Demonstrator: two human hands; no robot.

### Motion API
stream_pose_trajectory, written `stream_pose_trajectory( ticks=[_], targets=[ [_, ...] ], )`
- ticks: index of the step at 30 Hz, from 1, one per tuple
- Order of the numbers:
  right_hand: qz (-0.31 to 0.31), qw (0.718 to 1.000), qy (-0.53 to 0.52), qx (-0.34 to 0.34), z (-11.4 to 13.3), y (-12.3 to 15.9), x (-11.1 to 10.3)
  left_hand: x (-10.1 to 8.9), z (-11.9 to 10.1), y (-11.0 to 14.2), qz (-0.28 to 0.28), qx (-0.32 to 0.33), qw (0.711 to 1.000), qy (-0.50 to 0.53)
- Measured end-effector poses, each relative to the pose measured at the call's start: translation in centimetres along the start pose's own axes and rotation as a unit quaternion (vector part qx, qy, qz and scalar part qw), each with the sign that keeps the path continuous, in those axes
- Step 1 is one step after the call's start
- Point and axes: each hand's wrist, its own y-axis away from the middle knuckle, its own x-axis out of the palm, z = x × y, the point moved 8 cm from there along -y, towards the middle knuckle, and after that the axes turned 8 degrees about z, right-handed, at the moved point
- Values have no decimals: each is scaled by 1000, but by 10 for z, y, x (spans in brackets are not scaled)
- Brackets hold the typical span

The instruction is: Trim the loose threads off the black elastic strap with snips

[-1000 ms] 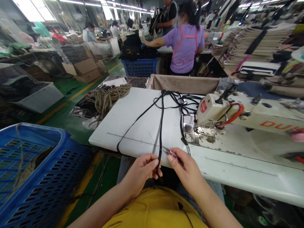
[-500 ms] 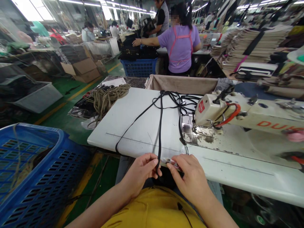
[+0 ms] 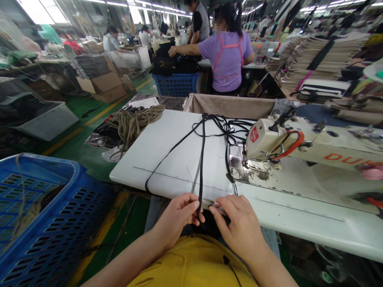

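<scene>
Pinching black strap [image 3: 202, 159] in your left hand [image 3: 176, 217]; strap runs up away from grip. Your right hand [image 3: 239, 221] holds small snips [image 3: 211, 204], just right of strap.

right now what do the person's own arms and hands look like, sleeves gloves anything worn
Both forearms are bare, with no sleeves showing in the frame. The left hand and the right hand wear no gloves, and no rings or watch show. A yellow garment covers the body below them, with a thin black cord lying on it.
</scene>
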Motion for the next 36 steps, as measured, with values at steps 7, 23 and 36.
stream_pose_trajectory(
  ticks=[7, 23, 36],
  targets=[
    [9, 1000, -5, -8, -2, 1, 2, -2, 3, 0, 5, -4, 1000, -10],
    [5, 997, -74, 18, -11, 4, 6, -3, 5, 0, -7, -14, 1000, -15],
    [-6, 1000, -16, 4, -4, 7, 2, -5, 8, 0, -13, -17, 1000, 3]
  ],
)
